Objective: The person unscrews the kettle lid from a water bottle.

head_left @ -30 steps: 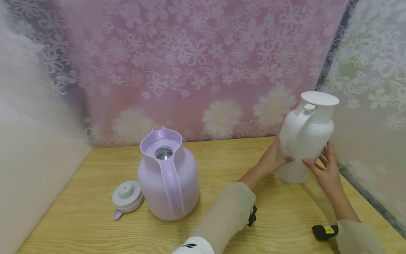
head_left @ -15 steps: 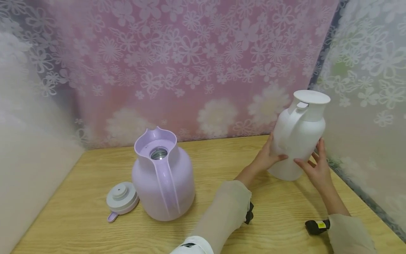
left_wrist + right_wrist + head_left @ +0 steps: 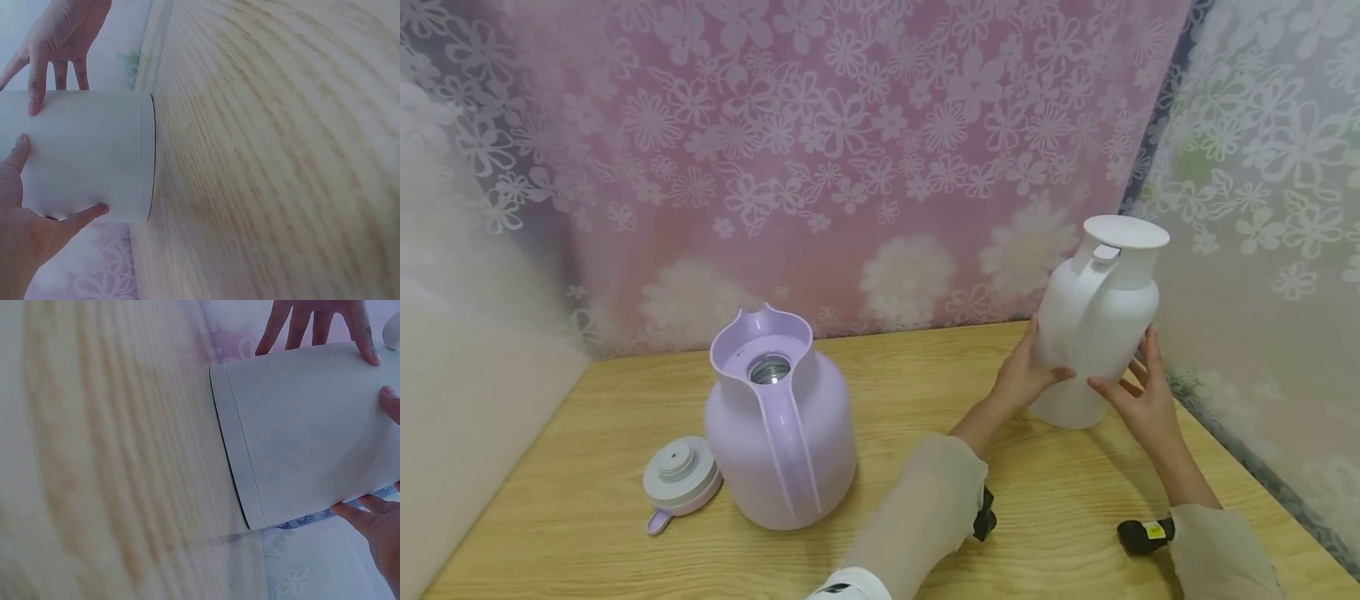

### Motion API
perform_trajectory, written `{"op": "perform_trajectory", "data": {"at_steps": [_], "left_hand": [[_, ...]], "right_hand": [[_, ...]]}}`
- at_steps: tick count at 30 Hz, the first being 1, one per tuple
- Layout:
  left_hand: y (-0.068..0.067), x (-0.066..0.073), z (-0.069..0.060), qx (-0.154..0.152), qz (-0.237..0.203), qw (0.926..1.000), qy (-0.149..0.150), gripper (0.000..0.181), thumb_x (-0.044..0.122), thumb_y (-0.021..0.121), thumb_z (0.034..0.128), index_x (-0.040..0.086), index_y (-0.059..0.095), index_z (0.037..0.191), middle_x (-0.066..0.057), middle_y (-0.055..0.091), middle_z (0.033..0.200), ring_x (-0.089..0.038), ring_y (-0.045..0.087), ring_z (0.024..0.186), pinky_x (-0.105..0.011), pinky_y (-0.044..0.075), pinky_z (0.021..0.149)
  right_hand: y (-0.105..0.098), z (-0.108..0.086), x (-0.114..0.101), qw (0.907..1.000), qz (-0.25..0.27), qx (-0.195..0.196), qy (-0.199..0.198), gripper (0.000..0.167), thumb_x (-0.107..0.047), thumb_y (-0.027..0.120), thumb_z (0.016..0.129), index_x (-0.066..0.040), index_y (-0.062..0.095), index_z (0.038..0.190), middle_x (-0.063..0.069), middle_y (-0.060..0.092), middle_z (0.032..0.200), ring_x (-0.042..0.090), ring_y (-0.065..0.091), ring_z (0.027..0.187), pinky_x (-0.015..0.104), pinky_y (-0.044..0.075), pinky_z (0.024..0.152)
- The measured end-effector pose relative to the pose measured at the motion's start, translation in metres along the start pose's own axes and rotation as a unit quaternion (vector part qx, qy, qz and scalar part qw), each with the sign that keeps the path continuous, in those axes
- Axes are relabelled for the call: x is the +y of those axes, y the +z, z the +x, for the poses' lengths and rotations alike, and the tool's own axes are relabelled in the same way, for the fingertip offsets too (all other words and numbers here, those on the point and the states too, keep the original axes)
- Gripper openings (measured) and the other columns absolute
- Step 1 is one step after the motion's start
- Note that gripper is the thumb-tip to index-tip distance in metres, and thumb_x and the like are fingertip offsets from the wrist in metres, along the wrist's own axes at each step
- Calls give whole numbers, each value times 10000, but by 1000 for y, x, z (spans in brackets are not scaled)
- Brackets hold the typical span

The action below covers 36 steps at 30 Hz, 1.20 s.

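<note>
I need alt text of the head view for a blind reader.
A person's left hand and right hand hold a white jug by its sides at a table. To the left stands an open lilac jug, a grey lid beside it.

The thermos jug (image 3: 1108,329) is plain white, the vacuum pitcher (image 3: 780,429) lilac, the stopper (image 3: 679,473) pale grey with a lilac tab (image 3: 658,522), the tabletop (image 3: 917,387) yellow-brown with streaky wood grain, the backdrop (image 3: 850,167) mostly pink with white flowers, and the sleeves (image 3: 921,508) beige.
</note>
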<state>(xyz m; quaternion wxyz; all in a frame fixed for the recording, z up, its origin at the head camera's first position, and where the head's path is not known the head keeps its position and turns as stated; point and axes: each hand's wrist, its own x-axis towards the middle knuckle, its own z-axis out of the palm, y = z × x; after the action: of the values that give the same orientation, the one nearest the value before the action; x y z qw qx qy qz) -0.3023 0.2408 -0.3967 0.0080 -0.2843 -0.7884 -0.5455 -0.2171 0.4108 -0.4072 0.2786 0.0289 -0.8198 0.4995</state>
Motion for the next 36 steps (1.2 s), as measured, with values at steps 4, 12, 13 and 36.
{"op": "perform_trajectory", "data": {"at_steps": [4,12,13,36], "left_hand": [[-4,4,-6,185,129,9997,106,962,345,764,737,279,155,1479,45,351,1424,-154,398,1226,-346,381,940],[-16,11,-17,384,392,9981,282,950,378,732,760,264,125,1482,53,291,1453,-151,363,1254,-361,373,954],[-17,11,-18,399,297,9985,244,952,379,735,756,267,128,1481,61,286,1454,-148,358,1256,-364,368,958],[-43,41,-72,1588,657,9846,331,914,415,705,750,179,200,1474,25,393,1391,-162,451,1186,-342,416,915]], "right_hand": [[2,-1,-6,9999,-102,0,-39,984,13,640,838,-380,-21,1451,27,75,1514,288,238,1304,330,363,964],[4,-2,-23,9998,-93,-14,-198,975,36,637,832,-355,-2,1457,49,88,1513,263,268,1297,199,384,906],[4,-2,-25,9997,-113,-19,-203,977,37,639,830,-357,2,1458,50,92,1513,258,275,1294,206,385,910],[17,-9,-60,9918,900,-653,-623,1041,181,616,771,-337,49,1474,93,141,1495,112,384,1192,118,406,820]]}}
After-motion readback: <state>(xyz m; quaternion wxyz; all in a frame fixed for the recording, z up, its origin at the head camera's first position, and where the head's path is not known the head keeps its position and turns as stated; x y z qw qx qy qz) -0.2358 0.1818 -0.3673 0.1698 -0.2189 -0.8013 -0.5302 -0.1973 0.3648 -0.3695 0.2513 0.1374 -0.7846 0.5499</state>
